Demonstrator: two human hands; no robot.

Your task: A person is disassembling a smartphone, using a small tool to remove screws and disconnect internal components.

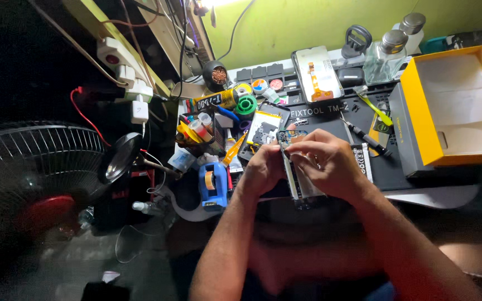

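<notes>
Step in hand: we judge it to be work on the top end of an opened phone (298, 179), held over the front edge of the mat (414, 167)
Phone: back cover off, tilted up between both hands, its circuit-board end pointing away from us toward the mat
Left hand (263, 169): closed around the phone's left edge, fingers curled under it
Right hand (330, 161): closed on the phone's right side, fingertips (295, 147) pinched at the board end; whether they hold a small part or tool we cannot tell
Grip advice: we keep the left hand as the fixed support and let only the right fingertips work, so the board is not flexed
Pressure: we press lightly; the exposed parts look thin and likely to bend
Reach: the screwdriver (365, 135) lies on the mat just beyond the right hand, near enough to take without shifting the phone
Spare parts: a display panel with orange flex (317, 74) lies at the back of the mat, well apart from the hands
Risk: small screws may drop off the worktop, so we work low over the mat
Box: the open yellow box (453, 106) stands at the right, clear of the hands
</notes>
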